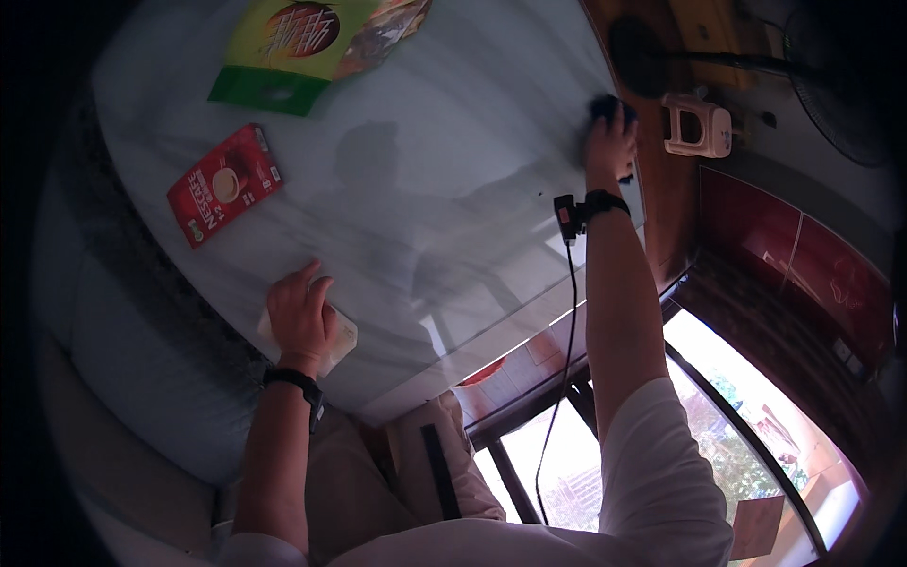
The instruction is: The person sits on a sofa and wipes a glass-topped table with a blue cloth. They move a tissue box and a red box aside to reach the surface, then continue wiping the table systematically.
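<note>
My right hand [611, 145] presses a dark cloth [611, 108] onto the glossy table top [453, 212] by its right edge. A black strap with a small cabled device is on that wrist. My left hand [301, 319] rests over a pale, flat item [344, 345] near the table's near left edge, fingers partly curled; whether it grips the item is hidden. Beyond it lies a red Nescafé box [225, 186]. Farther off is a green and yellow bag [283, 49] beside a clear-looking packet [379, 35].
A pink plastic stool [698, 126] and a black standing fan [716, 60] are beyond the table's right side. A grey sofa [149, 361] borders the left side. A black cable [572, 312] hangs from my right wrist device across the near table edge.
</note>
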### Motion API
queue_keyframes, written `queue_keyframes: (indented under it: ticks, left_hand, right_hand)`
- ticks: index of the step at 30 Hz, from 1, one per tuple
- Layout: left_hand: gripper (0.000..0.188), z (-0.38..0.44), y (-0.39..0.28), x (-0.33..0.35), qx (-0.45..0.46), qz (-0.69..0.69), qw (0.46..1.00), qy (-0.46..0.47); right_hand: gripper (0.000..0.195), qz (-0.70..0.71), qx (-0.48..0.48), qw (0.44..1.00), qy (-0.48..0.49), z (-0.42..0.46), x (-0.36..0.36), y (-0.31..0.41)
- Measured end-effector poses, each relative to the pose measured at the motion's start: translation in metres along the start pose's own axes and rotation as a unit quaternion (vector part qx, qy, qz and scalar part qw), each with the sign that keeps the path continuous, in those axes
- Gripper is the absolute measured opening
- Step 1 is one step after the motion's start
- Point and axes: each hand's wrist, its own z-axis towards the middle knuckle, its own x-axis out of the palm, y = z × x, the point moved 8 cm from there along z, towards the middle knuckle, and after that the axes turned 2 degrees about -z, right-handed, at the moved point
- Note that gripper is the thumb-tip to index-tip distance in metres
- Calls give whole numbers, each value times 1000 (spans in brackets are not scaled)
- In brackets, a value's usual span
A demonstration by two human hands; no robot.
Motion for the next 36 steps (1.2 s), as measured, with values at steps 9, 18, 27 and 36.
queue_keyframes:
  ticks: [9, 18, 27, 36]
  left_hand:
    - [37, -3, -3, 0, -14, 18, 1000, 17]
    - [34, 0, -7, -4, -12, 7, 1000, 1]
    - [38, -1, -4, -3, -14, 3, 1000, 6]
    - [37, -6, 0, 5, 17, 13, 1000, -5]
  right_hand:
    - [55, -12, -578, 815, 35, -212, 6, 103]
    - [62, -44, -73, 996, -3, 26, 20, -63]
    - [64, -64, -253, 964, -46, -94, 21, 88]
    - [56, 44, -516, 850, 96, -341, 26, 138]
